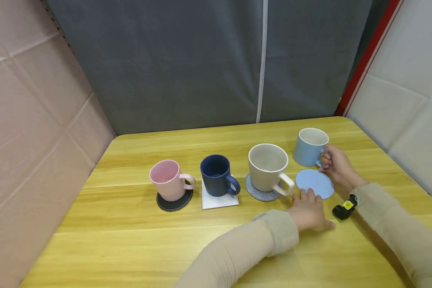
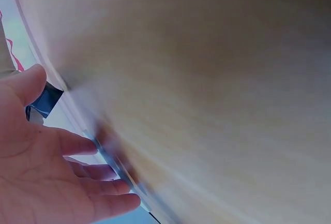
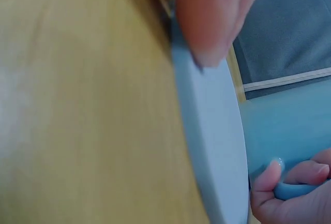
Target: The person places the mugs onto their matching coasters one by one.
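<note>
My right hand (image 1: 340,166) grips the handle of a light blue mug (image 1: 304,152), thumb and fingers curled round it; the right wrist view shows this grip on the mug (image 3: 289,125) too. The mug stands upright just behind a round pale blue coaster (image 1: 315,183). Whether its base touches the table cannot be told. My left hand (image 1: 309,212) is low over the table, palm down with fingers extended, its fingertips at the coaster's near edge. In the right wrist view, blurred fingertips (image 3: 209,48) lie against the coaster (image 3: 220,131).
Left of the coaster, a cream mug (image 1: 264,168) sits on a round grey coaster (image 1: 253,190), a navy mug (image 1: 214,180) on a square white coaster (image 1: 219,203), and a pink mug (image 1: 167,186) on a round black coaster (image 1: 174,205). Grey cloth (image 1: 183,72) hangs behind the table (image 1: 129,240).
</note>
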The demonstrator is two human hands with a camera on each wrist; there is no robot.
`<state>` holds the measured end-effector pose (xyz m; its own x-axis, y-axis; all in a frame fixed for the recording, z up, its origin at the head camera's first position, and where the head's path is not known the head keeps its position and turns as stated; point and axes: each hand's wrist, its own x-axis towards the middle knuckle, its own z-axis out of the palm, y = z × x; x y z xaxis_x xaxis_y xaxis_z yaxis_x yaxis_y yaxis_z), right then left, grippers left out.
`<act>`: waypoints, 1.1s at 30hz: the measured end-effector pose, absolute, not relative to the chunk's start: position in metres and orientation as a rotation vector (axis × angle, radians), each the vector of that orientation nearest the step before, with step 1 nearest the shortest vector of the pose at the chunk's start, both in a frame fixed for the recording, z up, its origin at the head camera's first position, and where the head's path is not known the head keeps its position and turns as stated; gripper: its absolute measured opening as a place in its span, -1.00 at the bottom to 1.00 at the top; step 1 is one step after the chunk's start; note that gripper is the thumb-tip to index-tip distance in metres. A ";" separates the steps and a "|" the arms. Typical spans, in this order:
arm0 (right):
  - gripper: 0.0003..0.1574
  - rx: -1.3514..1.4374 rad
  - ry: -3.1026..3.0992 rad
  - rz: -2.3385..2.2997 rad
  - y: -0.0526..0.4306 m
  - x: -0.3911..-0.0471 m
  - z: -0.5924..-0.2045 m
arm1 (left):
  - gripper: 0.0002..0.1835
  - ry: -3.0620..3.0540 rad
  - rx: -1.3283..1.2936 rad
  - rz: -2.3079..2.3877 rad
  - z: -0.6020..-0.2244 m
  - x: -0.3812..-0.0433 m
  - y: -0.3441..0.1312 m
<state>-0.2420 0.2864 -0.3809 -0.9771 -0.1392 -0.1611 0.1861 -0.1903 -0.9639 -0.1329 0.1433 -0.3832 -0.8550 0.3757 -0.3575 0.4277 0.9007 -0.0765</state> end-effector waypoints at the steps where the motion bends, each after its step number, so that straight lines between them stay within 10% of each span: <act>1: -0.49 0.066 1.850 -2.275 0.286 -0.242 -0.380 | -0.14 2.729 0.596 -0.219 -0.383 -0.133 0.143; 33: -0.56 -0.162 1.879 -2.301 0.292 -0.222 -0.363 | -0.13 2.717 0.612 -0.289 -0.383 -0.132 0.143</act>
